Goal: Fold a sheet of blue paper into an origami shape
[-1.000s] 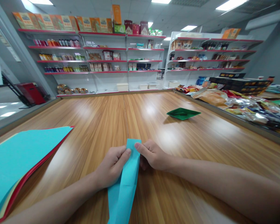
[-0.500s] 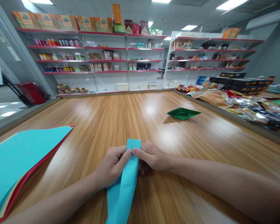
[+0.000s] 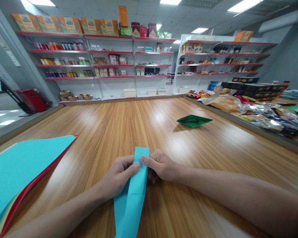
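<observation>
A long folded strip of light blue paper (image 3: 136, 195) runs from the lower edge of the view up between my hands. My left hand (image 3: 119, 177) grips its left side near the far end, thumb lying on top and fingers partly hidden beneath. On the other side my right hand (image 3: 161, 165) pinches the same strip, its thumb pressed on the upper face a little farther up. The lower part of the paper widens and shows creases. Beyond and to the right, a green folded paper boat (image 3: 194, 121) rests on the wooden table (image 3: 109, 132).
At the left lies a stack of coloured paper sheets (image 3: 27, 162), light blue on top with red below. Packaged snacks (image 3: 258, 109) and black boxes (image 3: 255, 90) crowd the right side past the table's raised edge. Stocked shelves (image 3: 109, 62) stand behind.
My left thumb has slid slightly down the strip, away from the right thumb. Both hands keep their hold, and the view has shifted a little.
</observation>
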Tool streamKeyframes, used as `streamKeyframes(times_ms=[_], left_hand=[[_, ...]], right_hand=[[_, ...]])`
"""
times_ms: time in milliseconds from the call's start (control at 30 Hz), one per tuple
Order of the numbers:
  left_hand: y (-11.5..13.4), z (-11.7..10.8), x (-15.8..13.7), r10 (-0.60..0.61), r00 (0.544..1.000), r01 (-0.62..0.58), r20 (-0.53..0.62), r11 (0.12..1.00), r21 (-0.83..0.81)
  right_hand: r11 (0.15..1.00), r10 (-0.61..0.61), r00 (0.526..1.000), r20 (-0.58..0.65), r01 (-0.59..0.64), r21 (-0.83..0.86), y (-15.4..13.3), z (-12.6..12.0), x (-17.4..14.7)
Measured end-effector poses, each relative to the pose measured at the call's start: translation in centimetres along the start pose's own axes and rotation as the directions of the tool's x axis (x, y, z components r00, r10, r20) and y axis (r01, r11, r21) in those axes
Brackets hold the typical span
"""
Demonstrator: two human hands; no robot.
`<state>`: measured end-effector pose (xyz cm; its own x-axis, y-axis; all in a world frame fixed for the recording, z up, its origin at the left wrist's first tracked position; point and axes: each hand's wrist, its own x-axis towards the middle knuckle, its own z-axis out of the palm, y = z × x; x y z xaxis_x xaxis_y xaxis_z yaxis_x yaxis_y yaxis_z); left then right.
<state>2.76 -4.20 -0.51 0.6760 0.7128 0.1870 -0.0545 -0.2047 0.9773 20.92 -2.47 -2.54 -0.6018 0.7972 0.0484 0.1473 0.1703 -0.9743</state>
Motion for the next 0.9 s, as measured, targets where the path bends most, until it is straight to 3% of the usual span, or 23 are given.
streamKeyframes(times_ms=[200, 467, 633, 900], left_hand=[[-0.25, 0.0, -0.27, 0.031, 0.999, -0.029, -0.025, 0.994, 0.104], [-0.23, 0.0, -0.49, 0.03, 0.998, -0.021, -0.06, 0.989, 0.149], [-0.25, 0.2, -0.5, 0.024, 0.998, -0.015, -0.056, 0.987, 0.162], [-0.23, 0.25, -0.54, 0.06, 0.988, -0.013, -0.14, 0.949, 0.315]], right_hand=[[0.987, -0.01, 0.998, 0.06, 0.0, 0.159, 0.59, -0.1, 0.51], [0.998, -0.019, 0.996, 0.091, 0.014, 0.056, 0.36, -0.07, 0.1], [0.999, -0.034, 0.985, 0.171, 0.035, -0.003, 0.48, -0.38, 0.19], [0.998, -0.048, 0.984, 0.173, 0.042, 0.037, 0.35, -0.43, 0.08]])
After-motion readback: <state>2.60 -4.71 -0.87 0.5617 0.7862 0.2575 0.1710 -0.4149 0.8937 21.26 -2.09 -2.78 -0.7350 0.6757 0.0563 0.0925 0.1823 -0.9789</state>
